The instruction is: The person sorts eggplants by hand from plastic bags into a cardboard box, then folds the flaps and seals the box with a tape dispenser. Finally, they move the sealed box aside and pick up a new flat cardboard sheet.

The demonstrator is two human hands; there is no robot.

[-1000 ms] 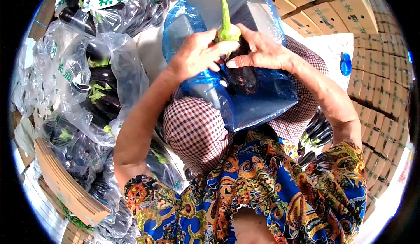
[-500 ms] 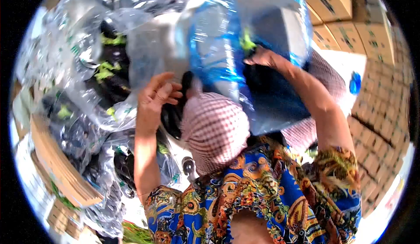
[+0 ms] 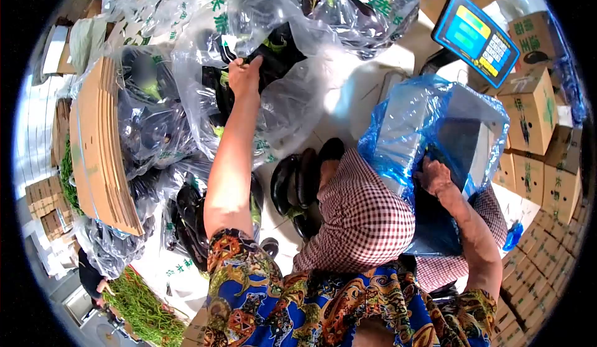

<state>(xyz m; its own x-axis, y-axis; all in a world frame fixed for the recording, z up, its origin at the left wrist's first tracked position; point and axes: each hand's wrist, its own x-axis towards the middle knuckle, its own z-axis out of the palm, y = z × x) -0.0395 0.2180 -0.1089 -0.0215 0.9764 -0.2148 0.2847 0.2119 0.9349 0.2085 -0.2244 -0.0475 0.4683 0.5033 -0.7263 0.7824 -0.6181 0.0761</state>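
Observation:
My left hand [image 3: 245, 78] reaches into an opened clear plastic bag [image 3: 289, 107]. Its fingers close on a dark eggplant [image 3: 270, 66], among several others with green caps. On the right, my right hand [image 3: 435, 176] is down inside a box lined with blue plastic film [image 3: 392, 123]. Its fingers are bent, and dark shapes beneath them are too shaded to make out. Several loose eggplants [image 3: 285, 185] lie on the floor beside my foot.
A scale display [image 3: 476, 38] stands behind the blue-lined box. Cartons [image 3: 528, 107] are stacked at right. Flattened cardboard [image 3: 99, 148] leans at left near more bagged eggplants [image 3: 149, 126]. Long green vegetables [image 3: 146, 303] lie at lower left, close to another person's hand [image 3: 102, 288].
My left hand has moved forward from beside my knee into the clear bag and closed on an eggplant. My right hand stays in the blue-lined box; the view has turned left.

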